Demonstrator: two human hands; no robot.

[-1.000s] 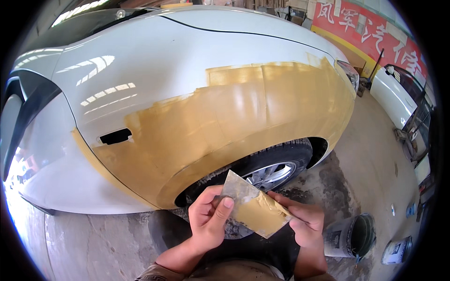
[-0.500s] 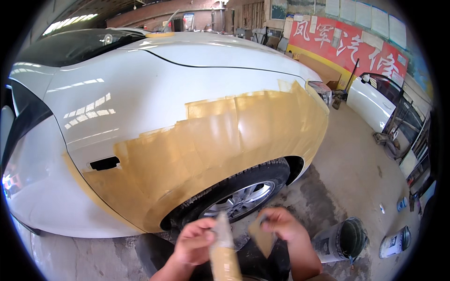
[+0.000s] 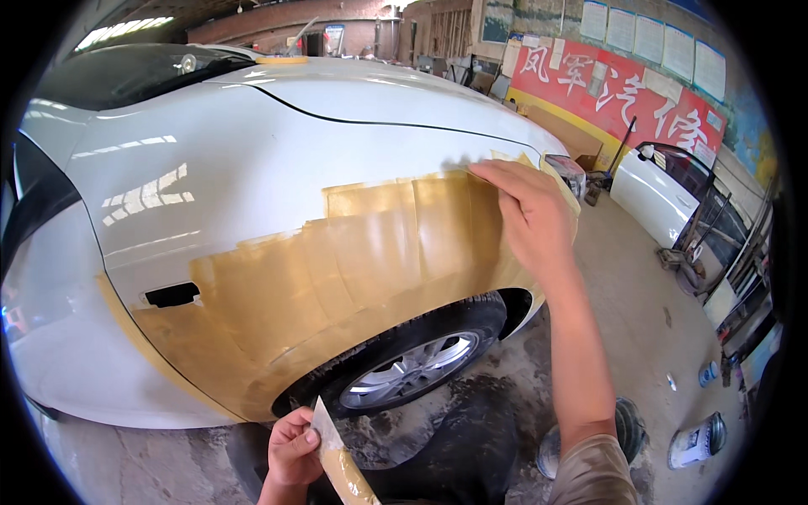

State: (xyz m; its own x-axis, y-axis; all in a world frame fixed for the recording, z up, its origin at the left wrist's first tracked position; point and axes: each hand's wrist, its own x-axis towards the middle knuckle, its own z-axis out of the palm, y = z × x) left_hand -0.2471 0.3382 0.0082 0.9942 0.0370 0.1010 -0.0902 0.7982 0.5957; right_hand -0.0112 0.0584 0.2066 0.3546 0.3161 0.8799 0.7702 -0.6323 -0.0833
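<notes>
While left hand (image 3: 292, 446) holds plate (image 3: 327, 427), right (image 3: 537, 220) fronts fender (image 3: 379, 252).

The right hand (image 3: 532, 215), at the plate (image 3: 343, 463) 1.0 s ago, is now raised well apart from it, and is extended over the upper edge of the tan coating (image 3: 370, 244); contact cannot be told. The small scraper seen in it 0.5 s ago is hidden. The plate is lowered and turned nearly edge-on by the left hand (image 3: 293, 446). The bucket (image 3: 629, 429) is partly covered by the right forearm (image 3: 581, 362).
</notes>
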